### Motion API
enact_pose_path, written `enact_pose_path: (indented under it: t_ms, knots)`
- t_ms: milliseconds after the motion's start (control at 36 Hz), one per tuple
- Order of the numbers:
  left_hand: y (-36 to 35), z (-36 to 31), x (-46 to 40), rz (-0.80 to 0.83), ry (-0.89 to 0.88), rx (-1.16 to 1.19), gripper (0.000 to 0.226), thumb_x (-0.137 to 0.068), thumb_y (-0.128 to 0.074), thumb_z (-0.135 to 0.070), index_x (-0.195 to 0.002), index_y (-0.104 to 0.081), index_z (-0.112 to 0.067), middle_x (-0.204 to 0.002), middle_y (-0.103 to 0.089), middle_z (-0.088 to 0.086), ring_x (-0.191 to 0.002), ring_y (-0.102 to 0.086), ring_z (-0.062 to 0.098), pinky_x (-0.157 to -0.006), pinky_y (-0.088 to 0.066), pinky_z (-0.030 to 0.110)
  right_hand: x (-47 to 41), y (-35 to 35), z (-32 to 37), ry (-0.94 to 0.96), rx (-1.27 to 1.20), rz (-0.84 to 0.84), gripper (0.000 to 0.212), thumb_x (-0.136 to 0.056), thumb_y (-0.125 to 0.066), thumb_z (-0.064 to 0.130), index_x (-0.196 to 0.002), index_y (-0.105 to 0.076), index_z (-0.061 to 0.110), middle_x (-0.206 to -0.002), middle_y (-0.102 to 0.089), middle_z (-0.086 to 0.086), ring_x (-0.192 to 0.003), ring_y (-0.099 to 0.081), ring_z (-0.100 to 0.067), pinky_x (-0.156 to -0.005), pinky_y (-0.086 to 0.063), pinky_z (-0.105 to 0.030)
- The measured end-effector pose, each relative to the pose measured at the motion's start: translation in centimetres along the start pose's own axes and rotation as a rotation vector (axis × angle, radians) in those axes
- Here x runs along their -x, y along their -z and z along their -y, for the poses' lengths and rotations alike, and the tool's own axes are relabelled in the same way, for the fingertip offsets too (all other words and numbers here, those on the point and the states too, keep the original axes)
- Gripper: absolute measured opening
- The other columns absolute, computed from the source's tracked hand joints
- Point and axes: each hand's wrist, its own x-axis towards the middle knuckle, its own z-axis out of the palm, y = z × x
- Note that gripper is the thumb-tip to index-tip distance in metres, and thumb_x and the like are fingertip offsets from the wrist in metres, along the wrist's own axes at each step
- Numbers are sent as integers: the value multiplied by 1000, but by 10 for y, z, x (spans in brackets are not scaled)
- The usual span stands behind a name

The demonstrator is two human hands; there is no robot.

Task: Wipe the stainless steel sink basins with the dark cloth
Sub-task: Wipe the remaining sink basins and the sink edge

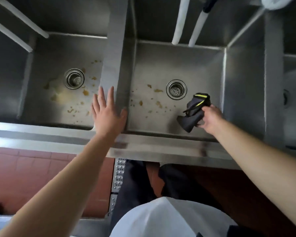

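Note:
Two stainless steel basins lie side by side below me. The left basin (pixel 46 93) and the middle basin (pixel 203 69) each have a round drain and yellow-brown food stains on the floor. My right hand (pixel 210 119) grips a crumpled dark cloth (pixel 193 113) with yellow-green trim, held just above the middle basin's floor, right of its drain (pixel 176 89). My left hand (pixel 108 113) is spread flat with fingers apart over the near end of the divider (pixel 114 53) between the basins, holding nothing.
White tap pipes (pixel 179 21) hang over the back of the middle basin, and two more reach over the left basin (pixel 20 19). A third basin (pixel 294 100) shows at the right edge. The steel front rim (pixel 41 135) runs across; red floor tiles lie below.

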Motion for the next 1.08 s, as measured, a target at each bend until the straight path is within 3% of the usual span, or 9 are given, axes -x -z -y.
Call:
enact_pose_path:
  t_ms: [111, 222, 306, 361, 472, 722, 889, 1083]
  knots:
    - [-9, -3, -41, -22, -29, -81, 87, -90, -58, -40, -158, -4, -33, -167, 8, 6, -152, 5, 35, -122, 0, 50, -42, 19, 1, 42, 196, -176, 30, -96, -38, 4, -96, -55, 28, -109, -65, -6, -85, -61, -23, -67, -51, -41]
    - [-20, -1, -45, -77, -46, -181, 88, -89, -52, -47, -158, -2, -26, -167, 1, 10, -153, 1, 36, -123, -2, 50, -76, 43, -4, 182, 532, -298, 27, -95, -43, 8, -114, -63, 9, -110, -64, -16, -112, -62, -38, -95, -50, -45]
    - [-26, -3, -40, -141, -88, -254, 89, -89, -45, -53, -158, -2, -19, -167, -3, 12, -153, 0, 32, -124, -1, 50, -86, 55, -12, 217, 891, -427, 30, -93, -52, 17, -123, -58, 17, -123, -62, -16, -116, -57, -41, -95, -48, -40]
    - [-27, -6, -40, -165, -85, -267, 89, -88, -43, -55, -158, -3, -17, -167, -5, 10, -154, 0, 29, -124, -1, 50, -92, 50, -16, 206, 1017, -423, 35, -93, -54, 19, -127, -55, 18, -131, -59, -17, -119, -55, -42, -98, -48, -43]
    - [-27, -6, -40, -190, -101, -253, 92, -84, -47, -50, -158, -5, -16, -167, -8, 9, -154, -5, 27, -124, -5, 49, -112, 19, -28, 142, 1032, -295, 48, -96, -49, 20, -144, -46, 13, -146, -48, -18, -132, -46, -38, -109, -37, -38]
    - [-27, -10, -40, -214, -77, -253, 100, -77, -63, -40, -158, -10, -14, -166, -12, 11, -153, -7, 28, -124, -6, 47, -116, -75, -57, 158, 1087, -323, 56, -91, -49, 24, -145, -33, 20, -148, -36, -17, -129, -39, -44, -100, -40, -47]
    - [-26, -11, -40, -213, -75, -262, 101, -75, -62, -40, -158, -11, -14, -166, -13, 11, -153, -8, 29, -124, -8, 49, -97, -155, -83, 334, 1288, -138, 52, -93, -50, 21, -143, -35, 25, -145, -36, -17, -128, -35, -43, -86, -43, -47]
    - [-25, -10, -40, -203, -63, -265, 100, -74, -59, -41, -159, -12, -14, -166, -14, 10, -153, -9, 29, -124, -9, 49, -66, -220, -106, 757, 1582, 375, 49, -91, -58, 23, -138, -46, 26, -135, -47, -12, -122, -43, -37, -75, -45, -41]
